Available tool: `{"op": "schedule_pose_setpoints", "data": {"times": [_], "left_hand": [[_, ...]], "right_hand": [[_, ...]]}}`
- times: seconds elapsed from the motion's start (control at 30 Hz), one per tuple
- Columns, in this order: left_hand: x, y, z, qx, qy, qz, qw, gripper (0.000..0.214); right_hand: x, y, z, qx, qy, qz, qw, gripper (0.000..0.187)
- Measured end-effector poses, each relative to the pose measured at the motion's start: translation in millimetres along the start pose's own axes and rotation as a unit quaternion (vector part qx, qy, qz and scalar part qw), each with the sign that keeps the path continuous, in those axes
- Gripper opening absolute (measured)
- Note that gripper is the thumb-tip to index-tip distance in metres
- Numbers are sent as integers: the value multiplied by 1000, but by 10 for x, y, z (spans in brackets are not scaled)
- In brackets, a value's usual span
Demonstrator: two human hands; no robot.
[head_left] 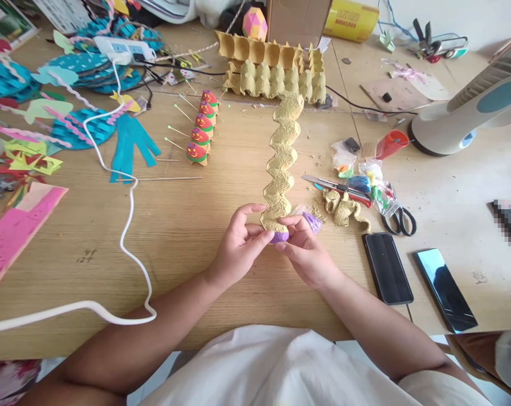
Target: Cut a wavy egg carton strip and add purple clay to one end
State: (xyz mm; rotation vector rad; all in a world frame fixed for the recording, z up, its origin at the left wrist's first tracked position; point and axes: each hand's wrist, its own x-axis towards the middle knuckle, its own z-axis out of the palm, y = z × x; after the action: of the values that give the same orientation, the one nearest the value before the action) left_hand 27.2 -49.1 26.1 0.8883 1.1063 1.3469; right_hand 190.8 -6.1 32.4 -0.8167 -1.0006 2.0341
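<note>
A long wavy strip of egg-carton cups (281,158) lies on the wooden table (187,225), running away from me. My left hand (238,242) and my right hand (306,251) both pinch its near end, where a lump of purple clay (279,237) is pressed against the last cup. The fingers of both hands are closed around that end. A small bag of purple clay (311,221) lies just beside my right fingers.
Egg cartons (272,70) stand at the back. Several painted cup figures (200,135) with pins sit to the left. A white cable (126,225) crosses the table. Carton scraps (343,207), a craft knife (335,187), scissors (399,220), clay bags (365,175), two phones (388,268) and a fan (470,107) are right.
</note>
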Motion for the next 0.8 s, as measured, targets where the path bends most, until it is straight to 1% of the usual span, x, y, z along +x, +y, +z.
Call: {"op": "schedule_pose_setpoints", "data": {"times": [0.33,0.43,0.53,0.63,0.73,0.8], "left_hand": [[-10,-14,17,4,-4,4,1000,46],[-5,-24,13,-10,1,-7,1000,47],[19,-33,1,-52,5,-29,998,51],[60,-36,-11,-119,5,-57,991,55],[93,-27,-19,-169,1,-76,983,53],[102,-17,-25,-185,-8,-79,980,51]], "right_hand": [[14,7,1,3,15,-4,1000,33],[15,-17,4,1,22,-3,1000,34],[22,-43,-9,18,24,17,999,31],[36,-50,-34,56,31,45,997,29],[53,-36,-56,81,41,52,995,28],[63,-28,-64,90,43,55,993,28]]}}
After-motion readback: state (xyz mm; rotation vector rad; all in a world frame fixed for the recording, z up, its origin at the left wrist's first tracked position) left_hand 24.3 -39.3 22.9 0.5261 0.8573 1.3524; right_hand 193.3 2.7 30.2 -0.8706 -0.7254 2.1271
